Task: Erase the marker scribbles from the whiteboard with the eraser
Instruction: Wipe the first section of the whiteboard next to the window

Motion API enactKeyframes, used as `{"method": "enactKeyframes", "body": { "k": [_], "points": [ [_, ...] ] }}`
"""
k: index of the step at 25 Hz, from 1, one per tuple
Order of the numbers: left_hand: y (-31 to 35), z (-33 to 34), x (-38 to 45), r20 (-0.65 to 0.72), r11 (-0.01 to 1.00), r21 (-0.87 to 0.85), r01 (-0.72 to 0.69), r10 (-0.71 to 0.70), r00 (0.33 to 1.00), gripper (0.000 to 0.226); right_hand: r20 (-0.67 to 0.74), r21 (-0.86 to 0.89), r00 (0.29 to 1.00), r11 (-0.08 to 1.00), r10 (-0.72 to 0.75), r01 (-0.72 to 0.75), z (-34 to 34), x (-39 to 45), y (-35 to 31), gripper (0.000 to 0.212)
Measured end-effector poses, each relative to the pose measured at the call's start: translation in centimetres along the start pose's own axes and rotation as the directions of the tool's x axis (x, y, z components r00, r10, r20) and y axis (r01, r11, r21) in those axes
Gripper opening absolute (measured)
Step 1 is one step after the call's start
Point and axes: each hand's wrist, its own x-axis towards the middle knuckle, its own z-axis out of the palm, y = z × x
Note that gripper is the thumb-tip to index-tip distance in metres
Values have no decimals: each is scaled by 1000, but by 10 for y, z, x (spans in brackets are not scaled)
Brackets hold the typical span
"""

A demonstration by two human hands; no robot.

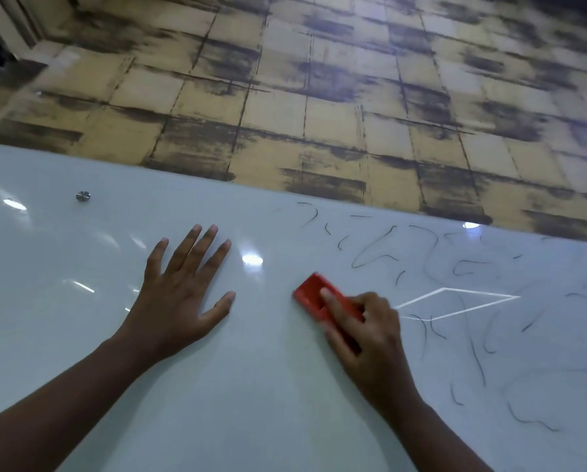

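A glossy white whiteboard fills the lower part of the head view. My right hand grips a red eraser and holds it against the board, just left of the marks. Thin black marker scribbles cover the board's right side, from the top edge down to the lower right. My left hand lies flat on the board with its fingers spread, a little to the left of the eraser. The board's surface between and below my hands carries no marks.
A round metal mounting stud sits near the board's upper left. Above the board is a wall with a tan and black tile pattern. Ceiling lights reflect in the board as bright spots and a white diamond outline.
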Motion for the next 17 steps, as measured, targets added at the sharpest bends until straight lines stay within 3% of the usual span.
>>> {"method": "enactKeyframes", "body": {
  "k": [2, 6, 7, 11, 14, 17],
  "points": [
    [-2, 4, -4, -12, 1000, -4, -14, 14, 1000, 76, -153, -18, 959, 969, 240, -245, 0, 13, 23, 46],
    [0, 4, -4, -31, 1000, -21, -5, 4, 1000, 76, -316, 85, 742, 797, 591, -598, 12, 26, 20, 51],
    [1, 2, -2, -36, 1000, -24, 3, -4, 999, 76, -316, 96, 742, 797, 592, -596, 19, 29, 6, 53],
    [1, -3, 24, -37, 999, -19, 35, -36, 999, 74, -163, 46, 951, 965, 261, -257, 47, 35, -60, 48],
    [0, 1, 49, -3, 999, -7, 50, -50, 999, 72, -67, 39, 988, 990, 138, -135, 58, 61, -61, 46],
    [-2, 11, 53, -17, 998, -5, 69, -69, 997, 73, -107, -36, 979, 984, 173, -177, 58, 88, -24, 48]
  ]
}}
